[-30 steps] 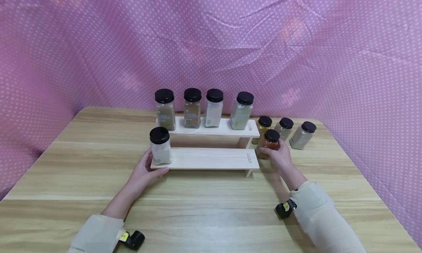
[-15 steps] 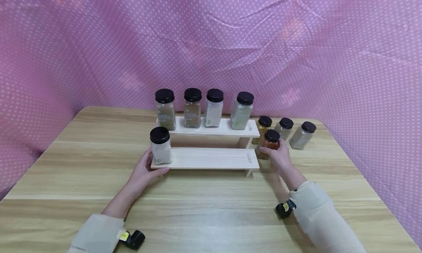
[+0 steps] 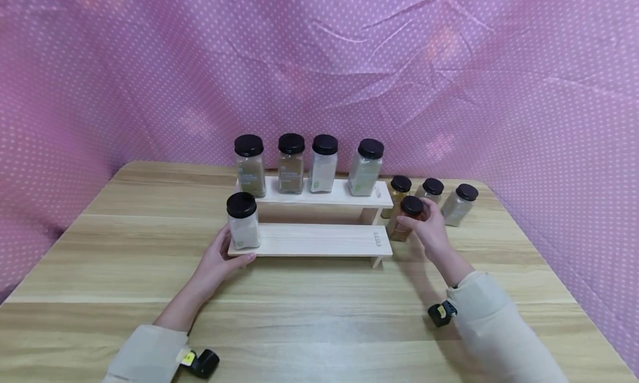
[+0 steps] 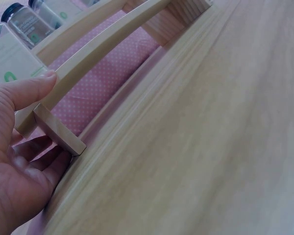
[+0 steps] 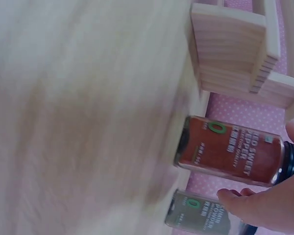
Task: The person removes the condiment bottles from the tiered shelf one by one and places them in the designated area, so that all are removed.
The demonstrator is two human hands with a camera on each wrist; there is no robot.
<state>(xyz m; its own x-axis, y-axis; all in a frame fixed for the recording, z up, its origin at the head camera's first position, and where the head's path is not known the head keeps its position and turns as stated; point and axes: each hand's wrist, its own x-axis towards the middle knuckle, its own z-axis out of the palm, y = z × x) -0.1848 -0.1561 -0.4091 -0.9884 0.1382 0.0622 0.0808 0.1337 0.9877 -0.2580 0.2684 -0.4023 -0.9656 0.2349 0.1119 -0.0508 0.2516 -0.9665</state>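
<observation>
In the head view my left hand (image 3: pixel 216 261) holds the left end of the two-tier wooden rack's lower shelf (image 3: pixel 319 240). The left wrist view shows the thumb over the front edge, with curled fingers beside the rack leg (image 4: pixel 61 131). A white-filled jar (image 3: pixel 244 230) stands on that end. My right hand (image 3: pixel 431 230) is loosely spread around a red sweet pepper spice jar (image 5: pixel 230 149) standing on the table beside the rack's right end. In the right wrist view, a small gap shows between a fingertip (image 5: pixel 228 194) and the glass.
Several black-lidded spice jars, including a brown one (image 3: pixel 292 172), stand on the upper shelf (image 3: pixel 339 199). Right of the rack are a yellowish jar (image 3: pixel 397 193), a grey-brown jar (image 3: pixel 430 192) and a pale grey jar (image 3: pixel 456 208). A pink dotted cloth (image 3: pixel 319 67) hangs behind the table (image 3: pixel 309 316).
My right hand has drawn back slightly to the right, its thumb sliding off across the red sweet pepper jar. That jar and the left hand on the rack have stayed put.
</observation>
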